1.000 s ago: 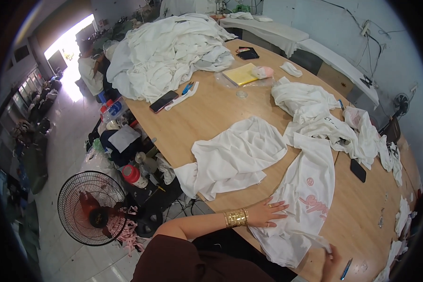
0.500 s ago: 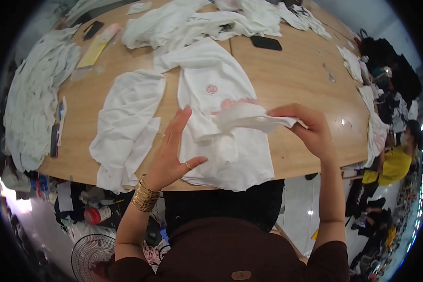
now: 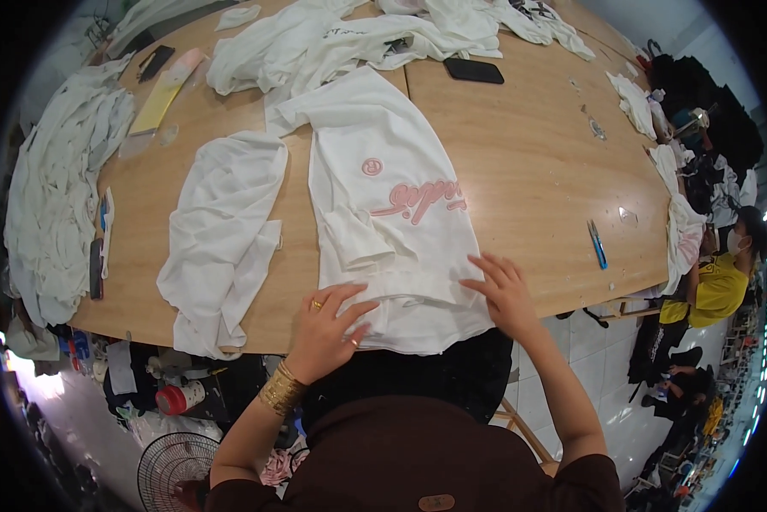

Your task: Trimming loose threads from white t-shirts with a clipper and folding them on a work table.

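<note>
White garment with pink lettering (image 3: 422, 243) is on the wooden surface (image 3: 546, 154), front and center, hem end at the near edge right against the person's body. Pink lettering runs across the middle out to the right edge, round pink mark (image 3: 371, 167) above and left of it. Sleeve-like fold (image 3: 358, 243) lies over the left part, below the lettering. Left hand (image 3: 325, 333) is at the lower left of the garment, fingers spread and loosely bent, tips at the cloth, no grip visible; gold bangles (image 3: 283, 388) on that wrist. Right hand (image 3: 510, 300) is at the lower right edge, fingers fanned out, also released, tips on or just over the cloth, can't tell contact exactly. Second white garment (image 3: 221, 205) lies crumpled just left, with a gap between. Big white cloth pile (image 3: 59, 196) at far left; more white garments (image 3: 315, 51) heaped beyond, meeting the top of the center one. Black phone (image 3: 474, 71) sits far side, right of center. Slim blue tool (image 3: 598, 246) is out right, well apart from both hands. Yellow pad (image 3: 155, 104) near the left pile. Co-worker in yellow top (image 3: 718, 294) off the right end.
</note>
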`<state>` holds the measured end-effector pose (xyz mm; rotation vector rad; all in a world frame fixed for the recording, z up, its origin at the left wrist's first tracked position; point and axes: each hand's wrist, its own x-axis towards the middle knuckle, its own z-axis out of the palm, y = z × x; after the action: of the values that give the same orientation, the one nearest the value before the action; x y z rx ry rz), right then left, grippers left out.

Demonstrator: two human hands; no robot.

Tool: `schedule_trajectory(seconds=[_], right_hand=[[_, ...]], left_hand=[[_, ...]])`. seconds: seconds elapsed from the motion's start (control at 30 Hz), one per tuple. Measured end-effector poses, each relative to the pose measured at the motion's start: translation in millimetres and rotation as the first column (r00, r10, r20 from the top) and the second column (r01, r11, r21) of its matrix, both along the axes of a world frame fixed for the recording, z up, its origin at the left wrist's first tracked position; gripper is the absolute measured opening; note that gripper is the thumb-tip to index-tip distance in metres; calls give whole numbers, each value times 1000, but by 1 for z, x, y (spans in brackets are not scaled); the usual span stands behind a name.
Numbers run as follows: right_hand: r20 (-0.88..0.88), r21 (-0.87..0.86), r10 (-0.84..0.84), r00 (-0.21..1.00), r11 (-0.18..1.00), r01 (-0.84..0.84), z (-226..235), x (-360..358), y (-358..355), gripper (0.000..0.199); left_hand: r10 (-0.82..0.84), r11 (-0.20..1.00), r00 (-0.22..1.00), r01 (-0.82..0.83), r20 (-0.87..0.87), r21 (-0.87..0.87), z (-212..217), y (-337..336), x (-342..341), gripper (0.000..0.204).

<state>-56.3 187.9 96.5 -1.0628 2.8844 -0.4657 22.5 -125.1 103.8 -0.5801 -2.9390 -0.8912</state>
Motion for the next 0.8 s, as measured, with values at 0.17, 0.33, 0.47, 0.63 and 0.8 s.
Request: schedule_trajectory(seconds=[0.17, 0.33, 0.47, 0.63, 0.8], right_hand=[[118, 24, 107, 987, 994, -110, -24, 33, -25, 46], [168, 126, 205, 964, 966, -227, -10, 32, -22, 46], [-12, -125, 55, 998, 991, -56, 15, -39, -43, 40], [-111, -369, 49, 993, 926, -87, 50, -168, -138, 36], [-202, -39, 175, 964, 982, -186, -23, -231, -225, 40]], left_hand=[[-112, 974, 991, 124, 71, -191, -42, 11, 2, 73], [-102, 974, 994, 109, 48, -196, -26, 4, 12, 68], [-106, 993, 953, 117, 283, -25, -7, 8, -18, 54], [-74, 990, 991, 59, -112, -128, -49, 37, -35, 55], [-66, 989, 997, 61, -29, -134, -60, 31, -19, 57]])
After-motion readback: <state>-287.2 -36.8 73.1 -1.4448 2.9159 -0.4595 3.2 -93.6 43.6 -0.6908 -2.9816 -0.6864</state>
